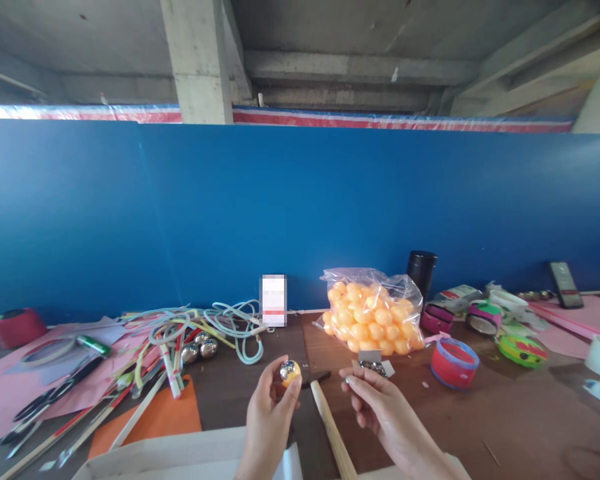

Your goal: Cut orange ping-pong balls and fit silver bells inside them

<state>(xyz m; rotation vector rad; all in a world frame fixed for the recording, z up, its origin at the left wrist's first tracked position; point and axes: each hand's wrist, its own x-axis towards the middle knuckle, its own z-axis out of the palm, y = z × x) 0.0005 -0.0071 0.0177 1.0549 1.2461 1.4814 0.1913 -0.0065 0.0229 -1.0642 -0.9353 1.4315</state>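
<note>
My left hand (pixel 267 410) pinches a small ball (pixel 290 372), orange below and shiny silver on top, between thumb and fingers. My right hand (pixel 380 410) is closed round a small grey card or packet of tiny metal pieces (pixel 373 363), held up just right of the ball. Between the two hands a wooden stick (pixel 333 433) lies on the brown table (pixel 505 427). A clear plastic bag full of orange balls (pixel 373 319) sits just behind the hands.
Left lie coloured tubes and cords (pixel 215 323), silver balls (pixel 200 350), scissors (pixel 45 400), pink and orange paper (pixel 165 417). Right stand tape rolls (pixel 454 363), a black cylinder (pixel 421 270), a phone (pixel 564 285). A white box edge (pixel 180 453) is nearest me. A blue wall (pixel 300 213) backs the table.
</note>
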